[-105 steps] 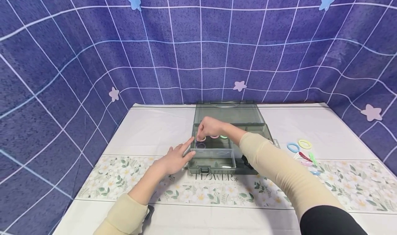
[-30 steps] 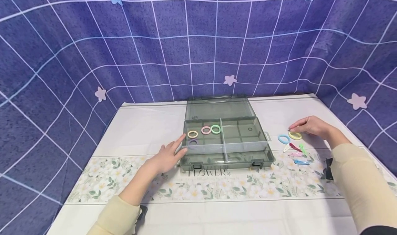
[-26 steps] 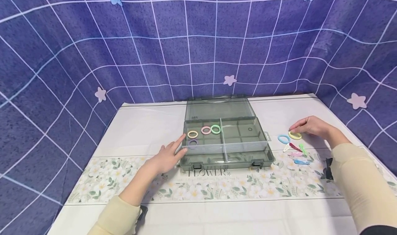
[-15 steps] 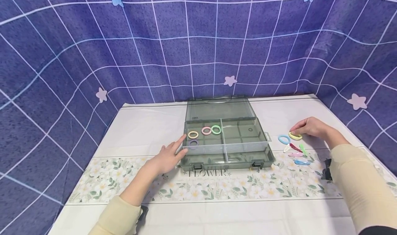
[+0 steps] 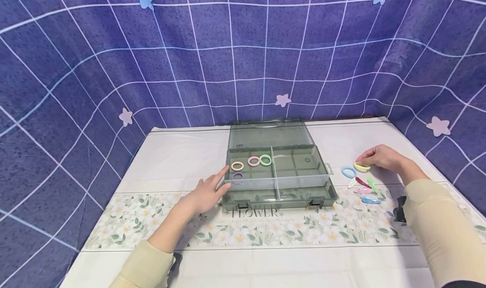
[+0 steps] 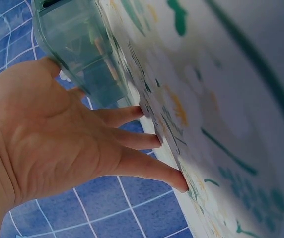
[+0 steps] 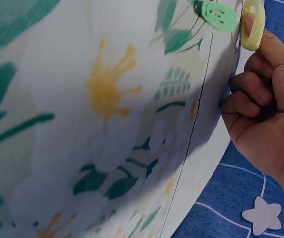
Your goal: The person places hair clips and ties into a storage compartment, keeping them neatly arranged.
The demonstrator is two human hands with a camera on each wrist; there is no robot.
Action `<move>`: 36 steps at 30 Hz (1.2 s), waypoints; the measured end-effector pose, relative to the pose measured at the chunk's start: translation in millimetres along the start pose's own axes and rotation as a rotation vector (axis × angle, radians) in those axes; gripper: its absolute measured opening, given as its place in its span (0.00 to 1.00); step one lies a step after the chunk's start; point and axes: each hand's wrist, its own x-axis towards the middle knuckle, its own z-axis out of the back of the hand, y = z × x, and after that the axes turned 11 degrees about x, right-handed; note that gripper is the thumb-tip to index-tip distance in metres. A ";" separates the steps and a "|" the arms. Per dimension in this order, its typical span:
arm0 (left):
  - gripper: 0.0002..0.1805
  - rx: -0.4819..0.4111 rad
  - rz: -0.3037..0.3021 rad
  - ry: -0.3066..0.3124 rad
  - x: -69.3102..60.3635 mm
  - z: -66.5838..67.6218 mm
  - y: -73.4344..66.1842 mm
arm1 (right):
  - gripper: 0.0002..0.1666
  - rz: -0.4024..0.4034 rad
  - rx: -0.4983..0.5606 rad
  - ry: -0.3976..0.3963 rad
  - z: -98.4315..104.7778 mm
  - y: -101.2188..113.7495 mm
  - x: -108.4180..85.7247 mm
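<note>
The right hand (image 5: 387, 158) pinched the yellow ring (image 7: 257, 32) between thumb and forefinger; whether the ring was clear of the cloth (image 5: 303, 256) could not be told. The blue ring (image 5: 350, 177) lay just left of those fingertips. On their near side lay the white clip (image 5: 352, 183), red clip (image 5: 363, 183), green clip (image 5: 373, 186), pink clip (image 5: 363, 191) and blue clip (image 5: 370, 200). The left hand (image 5: 205, 196) gripped nothing: its fingers were extended and spread, thumb and forefinger at the left wall of the box (image 5: 288, 203), other fingertips on the cloth. The box stood open right of these fingers, its lid (image 5: 271, 135) laid back on the far side. The compartment nearest them held four rings: the cream ring (image 5: 232, 167) and purple ring (image 5: 233, 176) close by, the pink ring (image 5: 253, 165) and green ring (image 5: 265, 165) farther off, near the divider (image 5: 272, 161). Black lettering on the cloth, right of the left fingers and before the box, read "FLOWER"; the line beneath was too small to read. A small mark on the lid was likewise illegible.
</note>
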 end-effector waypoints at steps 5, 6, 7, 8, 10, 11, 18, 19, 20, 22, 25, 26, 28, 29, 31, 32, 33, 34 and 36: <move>0.37 -0.007 0.002 0.006 -0.7 -0.1 0.2 | 0.18 0.001 0.015 0.003 -2.0 4.4 3.8; 0.37 -0.006 0.003 0.006 -0.8 -0.2 0.2 | 0.18 0.002 0.017 -0.002 -2.7 6.0 5.0; 0.37 -0.006 0.005 0.008 -0.9 -0.2 0.3 | 0.18 0.003 0.020 -0.006 -3.3 8.2 5.8; 0.37 -0.004 0.006 0.007 -0.8 -0.4 0.4 | 0.18 0.006 0.021 -0.011 -3.9 10.3 7.0; 0.37 0.000 0.010 0.005 -0.9 -0.6 0.5 | 0.18 0.019 0.027 -0.019 -4.1 14.9 9.6; 0.37 0.002 0.010 0.003 -0.8 -0.7 0.7 | 0.17 0.028 0.030 -0.021 -3.9 17.1 10.9; 0.37 -0.003 0.007 0.002 -0.1 -1.2 1.3 | 0.20 0.037 0.068 -0.027 -2.9 30.9 16.8; 0.37 -0.005 0.007 0.004 0.1 -1.2 1.4 | 0.20 0.035 0.079 -0.027 -2.5 32.6 17.2; 0.37 -0.007 0.007 0.006 0.2 -1.3 1.5 | 0.20 0.033 0.092 -0.026 -2.0 34.1 17.8; 0.37 -0.007 0.008 0.007 0.3 -1.5 1.7 | 0.21 0.037 0.114 -0.027 -0.9 37.0 19.3; 0.37 -0.001 0.009 0.005 0.3 -1.7 1.5 | 0.21 0.057 0.137 -0.034 0.0 42.3 22.4; 0.37 0.001 0.010 0.003 0.2 -1.7 1.3 | 0.22 0.066 0.142 -0.037 0.0 44.3 23.5; 0.37 0.006 0.012 0.002 0.0 -1.4 0.9 | 0.22 0.078 0.143 -0.040 -0.5 49.4 25.4; 0.37 0.007 0.013 0.002 -0.1 -1.1 0.6 | 0.21 0.086 0.140 -0.039 -1.0 51.9 26.5; 0.37 0.008 0.014 0.002 -0.3 -0.8 0.3 | 0.21 0.092 0.140 -0.038 -2.1 57.1 28.9; 0.37 0.006 0.014 0.003 -0.4 -0.4 0.0 | 0.20 0.095 0.146 -0.035 -2.9 59.9 30.1; 0.37 0.005 0.013 0.004 -0.4 -0.2 -0.2 | 0.19 0.100 0.148 -0.033 -3.6 62.2 31.7; 0.37 0.005 0.011 0.004 -0.5 0.0 -0.3 | 0.18 0.102 0.159 -0.034 -4.4 64.7 33.4; 0.37 0.002 0.007 0.006 -0.5 0.2 -0.5 | 0.17 0.107 0.188 -0.031 -6.1 69.2 36.9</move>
